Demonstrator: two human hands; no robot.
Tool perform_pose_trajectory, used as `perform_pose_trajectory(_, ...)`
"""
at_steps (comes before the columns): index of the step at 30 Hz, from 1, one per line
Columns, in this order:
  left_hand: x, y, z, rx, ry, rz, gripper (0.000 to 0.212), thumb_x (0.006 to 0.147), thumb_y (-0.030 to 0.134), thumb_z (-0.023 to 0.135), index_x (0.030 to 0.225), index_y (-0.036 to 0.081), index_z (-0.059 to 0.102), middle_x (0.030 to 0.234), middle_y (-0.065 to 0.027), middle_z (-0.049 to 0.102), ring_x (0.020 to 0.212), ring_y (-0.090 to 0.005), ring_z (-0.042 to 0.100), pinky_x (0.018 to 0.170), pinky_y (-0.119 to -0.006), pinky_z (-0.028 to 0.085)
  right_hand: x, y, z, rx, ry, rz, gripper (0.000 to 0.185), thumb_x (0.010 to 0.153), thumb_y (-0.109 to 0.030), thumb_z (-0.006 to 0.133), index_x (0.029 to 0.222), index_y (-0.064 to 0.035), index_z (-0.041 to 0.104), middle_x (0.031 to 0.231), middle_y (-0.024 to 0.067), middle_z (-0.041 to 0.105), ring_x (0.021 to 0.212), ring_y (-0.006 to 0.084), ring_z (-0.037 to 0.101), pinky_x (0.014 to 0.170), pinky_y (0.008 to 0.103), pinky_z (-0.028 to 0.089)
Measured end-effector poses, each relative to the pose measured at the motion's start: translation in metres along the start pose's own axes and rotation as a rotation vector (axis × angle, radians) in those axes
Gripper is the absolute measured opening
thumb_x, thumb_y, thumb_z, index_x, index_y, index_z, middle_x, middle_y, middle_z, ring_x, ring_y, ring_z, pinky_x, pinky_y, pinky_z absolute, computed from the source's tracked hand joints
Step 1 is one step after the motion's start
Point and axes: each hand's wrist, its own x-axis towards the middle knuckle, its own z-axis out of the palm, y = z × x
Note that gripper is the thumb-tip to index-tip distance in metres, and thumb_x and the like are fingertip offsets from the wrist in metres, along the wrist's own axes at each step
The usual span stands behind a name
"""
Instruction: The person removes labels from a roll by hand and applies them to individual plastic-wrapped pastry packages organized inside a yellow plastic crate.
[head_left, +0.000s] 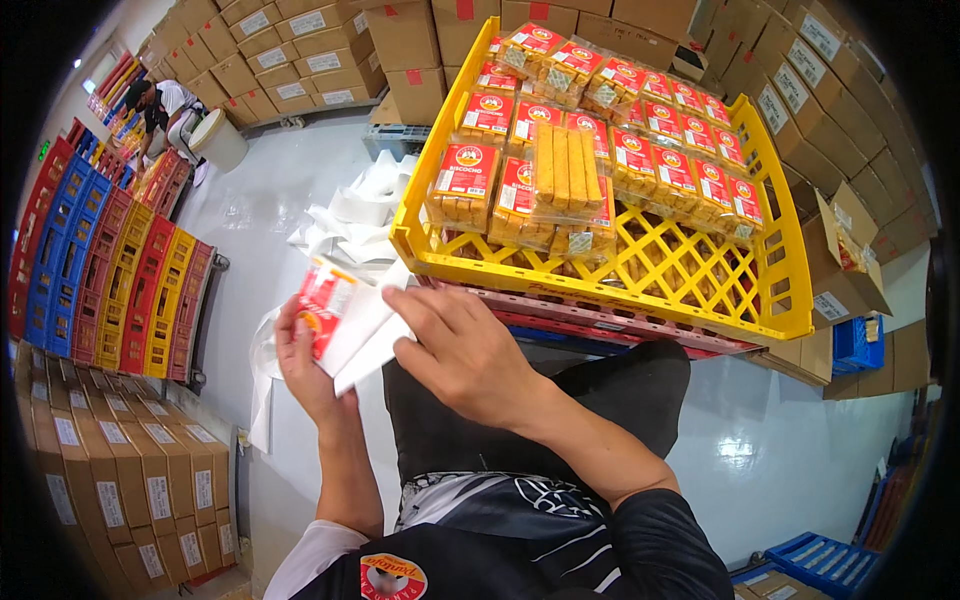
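Observation:
My left hand (311, 367) grips a red-labelled packet (322, 307) by its side, left of my knees. Against the packet lies a folded white paper strip (367, 330), whose upper edge my right hand (450, 345) pinches between thumb and fingers. More white strip (360, 202) lies in loose folds on the floor beyond my hands. In front of me a yellow plastic crate (525, 281) holds rows of clear packs of biscuit sticks with red labels (469, 180). One pack (568, 172) rests on top of the others with its bare sticks facing up.
Under the yellow crate are more crates (600, 324). Stacked coloured crates (112, 277) and cardboard cartons (142, 480) stand at left. More cartons line the back and right, one open (847, 255). A person (165, 112) bends over crates at upper left beside a white bucket (217, 142).

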Motion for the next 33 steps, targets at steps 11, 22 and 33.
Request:
perform_pose_trajectory(11,0.007,-0.026,-0.016,0.376,0.197,0.416,0.029,0.108,0.008,0.047,0.134,-0.001,0.055,0.139,-0.0162,0.054,0.127,-0.0280,0.055,0.109,-0.042,0.046,-0.028,0.090,-0.077,0.439,0.510,0.989,0.008,0.093,-0.007,0.076,0.093,-0.0003,0.072,0.077,0.0007,0.069,0.064,0.0061,0.059,0.058,0.0225,0.047)
perform_pose_trajectory(22,-0.054,-0.113,-0.024,1.039,-0.620,0.586,0.039,0.081,-0.016,0.056,0.107,0.007,0.074,0.107,-0.0204,0.070,0.104,-0.0403,0.065,0.093,-0.047,0.050,-0.041,0.196,-0.061,0.421,0.743,0.979,0.016,0.090,-0.011,0.080,0.089,0.0025,0.071,0.073,-0.0014,0.065,0.062,0.0026,0.052,0.057,0.0205,0.041)
perform_pose_trajectory(33,-0.051,-0.116,-0.023,0.948,-0.555,0.460,0.035,0.088,-0.017,0.054,0.109,0.004,0.073,0.107,-0.0203,0.070,0.100,-0.0388,0.066,0.088,-0.043,0.052,-0.035,0.194,-0.055,0.387,0.727,1.025,0.017,0.090,-0.012,0.079,0.086,0.0022,0.071,0.065,-0.0020,0.061,0.051,0.0023,0.046,0.046,0.0236,0.033)
